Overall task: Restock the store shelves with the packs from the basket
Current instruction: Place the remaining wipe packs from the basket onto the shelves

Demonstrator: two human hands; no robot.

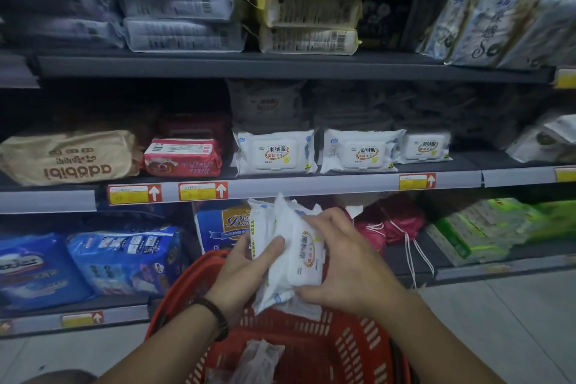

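Both hands hold a bundle of white wet-wipe packs [290,246] upright above the red basket [358,349]. My left hand [246,271] grips the bundle's left side, thumb on its front. My right hand [346,262] clasps the right side and lower edge. Another clear-wrapped pack [258,358] lies in the basket bottom. On the middle shelf [311,185], straight ahead, matching white wipe packs [276,151] stand in a row, with a second [360,151] and a smaller third [427,146] to the right.
A tan pack [71,157] and a red pack [184,156] sit left on the middle shelf. Grey and yellow-edged packs [311,3] fill the top shelf. Blue packs [124,259], a red drawstring bag [396,221] and green packs [480,227] line the bottom shelf.
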